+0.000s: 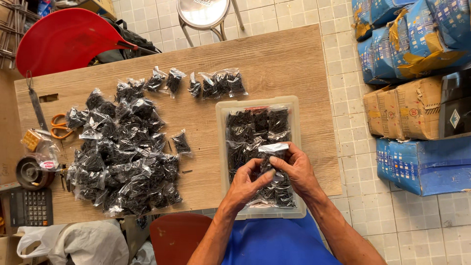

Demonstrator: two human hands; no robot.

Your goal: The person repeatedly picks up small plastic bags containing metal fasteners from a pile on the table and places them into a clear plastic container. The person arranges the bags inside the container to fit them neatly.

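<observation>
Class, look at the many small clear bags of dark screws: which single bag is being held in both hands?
The small bag over the clear plastic tray, pinched between left hand and right hand; all others lie untouched.

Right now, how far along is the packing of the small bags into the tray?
Done: the clear plastic tray already holds neat rows of small bags of dark screws. In hand: the left hand and right hand pinch one bag above it. Left: a big heap of bags and a few loose ones lie on the wooden table.
</observation>
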